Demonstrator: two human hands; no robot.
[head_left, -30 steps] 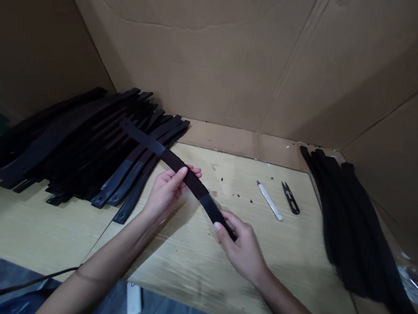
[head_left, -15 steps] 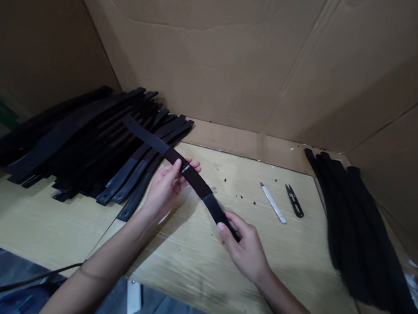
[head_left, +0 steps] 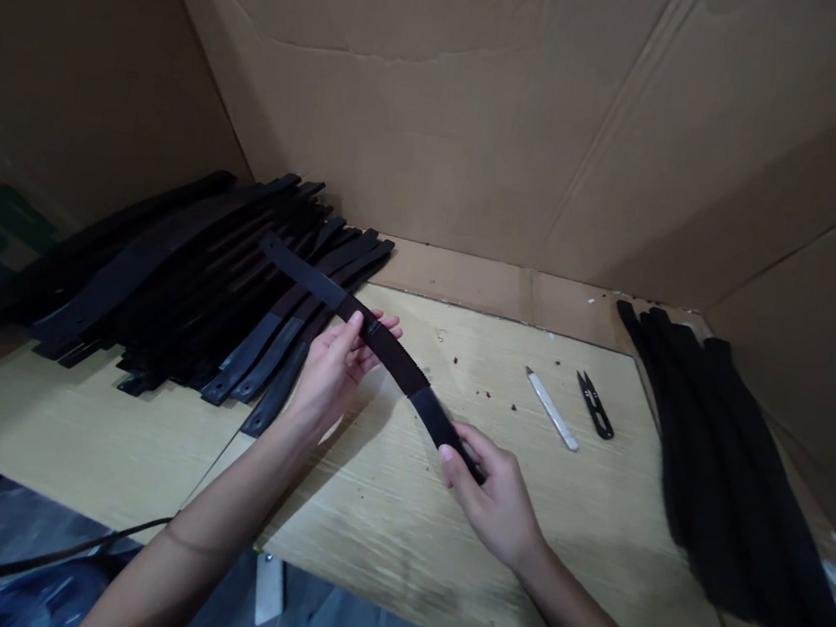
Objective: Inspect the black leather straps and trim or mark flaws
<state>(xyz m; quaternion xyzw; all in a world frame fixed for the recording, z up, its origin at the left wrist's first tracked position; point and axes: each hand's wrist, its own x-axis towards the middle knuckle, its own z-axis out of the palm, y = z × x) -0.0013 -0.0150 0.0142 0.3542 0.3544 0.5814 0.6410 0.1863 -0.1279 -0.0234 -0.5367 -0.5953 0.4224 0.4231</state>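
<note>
Gripping 1 black strap (head_left: 358,312), left hand (head_left: 332,369) and right hand (head_left: 495,498) close on it inside the cardboard enclosure (head_left: 439,125).

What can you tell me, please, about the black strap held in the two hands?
The black strap is long, flat and narrow, leather-like, with a matte darker middle and glossier ends. It runs diagonally above the wooden table, slightly bowed. The left hand pinches its middle; the right hand grips its near end. Its far end reaches over the pile of straps on the left.
</note>
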